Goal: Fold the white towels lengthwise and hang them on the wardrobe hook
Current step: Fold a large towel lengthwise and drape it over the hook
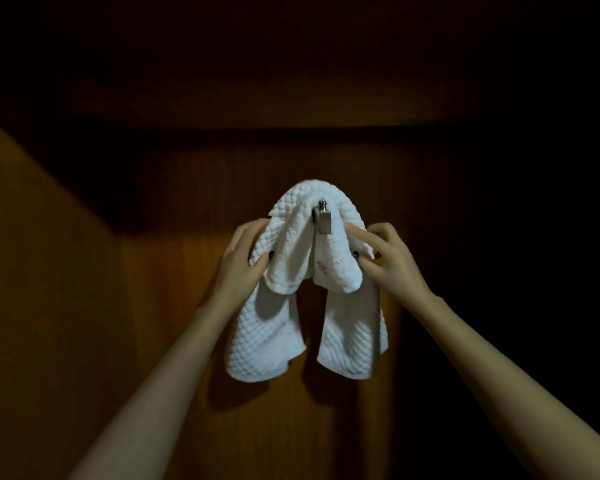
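Observation:
White quilted towels hang draped over a metal wardrobe hook on a brown wooden panel; how many towels there are I cannot tell. Two short folds hang in front and two longer ends hang below them. My left hand grips the left side of the draped cloth, thumb in front. My right hand pinches the right fold just beside the hook, with the forefinger pressing into the cloth. The hook's knob and plate show between the two folds.
The wooden wardrobe wall fills the middle, dimly lit. A lighter wooden side panel angles in at the left. The right side and the top of the view are dark.

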The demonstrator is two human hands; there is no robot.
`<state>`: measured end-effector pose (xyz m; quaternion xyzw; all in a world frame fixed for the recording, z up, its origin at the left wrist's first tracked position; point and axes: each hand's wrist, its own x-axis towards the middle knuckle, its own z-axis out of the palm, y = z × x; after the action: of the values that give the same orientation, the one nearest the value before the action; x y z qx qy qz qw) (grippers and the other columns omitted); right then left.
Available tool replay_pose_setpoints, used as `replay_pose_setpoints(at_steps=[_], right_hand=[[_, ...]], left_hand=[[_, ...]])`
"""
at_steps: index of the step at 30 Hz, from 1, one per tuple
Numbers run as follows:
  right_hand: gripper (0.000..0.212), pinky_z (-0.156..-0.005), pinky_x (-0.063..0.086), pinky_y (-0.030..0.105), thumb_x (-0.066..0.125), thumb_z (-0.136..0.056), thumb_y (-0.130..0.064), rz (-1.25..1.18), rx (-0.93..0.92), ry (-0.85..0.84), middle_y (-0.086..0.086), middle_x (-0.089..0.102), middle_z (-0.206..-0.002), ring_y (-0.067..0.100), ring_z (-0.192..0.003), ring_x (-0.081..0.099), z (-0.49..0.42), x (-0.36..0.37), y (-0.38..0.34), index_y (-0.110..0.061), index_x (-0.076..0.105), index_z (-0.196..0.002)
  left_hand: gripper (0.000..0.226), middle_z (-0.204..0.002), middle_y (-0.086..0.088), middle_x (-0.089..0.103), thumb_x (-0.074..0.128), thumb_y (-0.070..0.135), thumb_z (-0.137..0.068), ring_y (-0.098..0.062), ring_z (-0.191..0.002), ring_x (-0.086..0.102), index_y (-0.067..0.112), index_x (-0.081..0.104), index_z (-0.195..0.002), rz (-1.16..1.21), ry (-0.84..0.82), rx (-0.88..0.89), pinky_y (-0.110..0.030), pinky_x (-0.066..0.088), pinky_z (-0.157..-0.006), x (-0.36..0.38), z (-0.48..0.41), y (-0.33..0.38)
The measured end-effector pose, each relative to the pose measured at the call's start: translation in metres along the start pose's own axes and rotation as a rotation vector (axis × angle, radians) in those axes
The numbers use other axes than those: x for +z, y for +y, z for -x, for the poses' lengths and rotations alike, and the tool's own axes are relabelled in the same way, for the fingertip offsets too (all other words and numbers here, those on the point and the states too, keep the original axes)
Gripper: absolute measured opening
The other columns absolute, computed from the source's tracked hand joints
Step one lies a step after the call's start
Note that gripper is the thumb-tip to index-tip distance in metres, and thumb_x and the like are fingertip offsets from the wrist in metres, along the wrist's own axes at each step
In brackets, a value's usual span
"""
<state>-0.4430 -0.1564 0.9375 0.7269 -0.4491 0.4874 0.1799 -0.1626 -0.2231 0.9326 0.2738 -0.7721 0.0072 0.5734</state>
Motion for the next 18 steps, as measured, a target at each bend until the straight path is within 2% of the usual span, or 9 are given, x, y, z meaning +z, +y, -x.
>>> replay_pose_setpoints(at_steps=[3,5,7,10,13,15,18], right_hand=[[0.036,-0.082,0.047,0.023,0.058,-0.094,-0.009,-0.063,0.061,0.096,-0.001,0.048,-0.118,0.004,-0.101,0.048,0.032,0.011,0.004,-0.023,0.063,-0.127],[0.033,-0.089,0.041,0.019,0.057,-0.095,-0.008,-0.065,0.105,0.117,0.0,0.048,-0.124,0.0,-0.111,0.044,0.059,0.021,0.008,-0.018,0.064,-0.125],[0.033,-0.094,0.036,0.019,0.058,-0.094,-0.009,-0.048,0.133,0.11,0.003,0.049,-0.13,-0.003,-0.117,0.04,0.087,0.034,0.01,-0.017,0.063,-0.126],[0.039,-0.093,0.044,0.022,0.062,-0.094,-0.021,-0.068,0.199,0.033,0.002,0.043,-0.141,-0.005,-0.112,0.039,0.12,0.055,0.008,-0.024,0.059,-0.132],[0.053,-0.101,0.043,0.031,0.065,-0.092,-0.028,-0.07,0.269,-0.049,0.001,0.032,-0.151,0.008,-0.124,0.04,0.133,0.079,0.003,-0.037,0.047,-0.141],[0.062,-0.1,0.046,0.037,0.065,-0.089,-0.014,-0.026,0.299,-0.023,0.006,0.031,-0.149,0.02,-0.129,0.041,0.134,0.095,0.0,-0.037,0.044,-0.142],[0.073,-0.086,0.05,0.035,0.06,-0.081,0.007,-0.003,0.292,0.053,0.01,0.039,-0.133,0.028,-0.116,0.048,0.139,0.11,-0.001,-0.03,0.045,-0.141]], left_hand=[[0.055,-0.135,0.013,0.042,0.06,0.019,-0.092,-0.008,-0.12,0.049,0.041,0.038,-0.136,0.01,0.032,-0.061,-0.031,0.048,-0.093,0.005,0.035,-0.01],[0.046,-0.134,0.004,0.045,0.058,0.023,-0.089,-0.006,-0.116,0.048,0.034,0.044,-0.132,-0.063,0.069,-0.025,-0.034,0.051,-0.088,0.01,0.063,-0.017],[0.044,-0.138,-0.003,0.043,0.062,0.024,-0.086,-0.004,-0.117,0.042,0.034,0.047,-0.126,-0.098,0.068,-0.07,-0.031,0.047,-0.085,0.02,0.09,-0.018],[0.037,-0.144,-0.008,0.039,0.069,0.018,-0.086,-0.019,-0.125,0.045,0.034,0.06,-0.119,-0.108,0.0,-0.173,-0.035,0.045,-0.093,0.041,0.122,-0.014],[0.033,-0.132,-0.011,0.046,0.061,0.022,-0.092,-0.032,-0.11,0.056,0.033,0.063,-0.123,-0.21,-0.068,-0.293,-0.04,0.051,-0.086,0.056,0.13,-0.009],[0.037,-0.126,-0.014,0.049,0.055,0.016,-0.095,-0.035,-0.1,0.058,0.032,0.059,-0.128,-0.302,-0.101,-0.327,-0.041,0.052,-0.079,0.064,0.131,-0.008],[0.045,-0.13,-0.017,0.045,0.051,0.007,-0.095,-0.036,-0.103,0.055,0.031,0.056,-0.133,-0.437,-0.09,-0.354,-0.041,0.052,-0.079,0.072,0.14,-0.014]])
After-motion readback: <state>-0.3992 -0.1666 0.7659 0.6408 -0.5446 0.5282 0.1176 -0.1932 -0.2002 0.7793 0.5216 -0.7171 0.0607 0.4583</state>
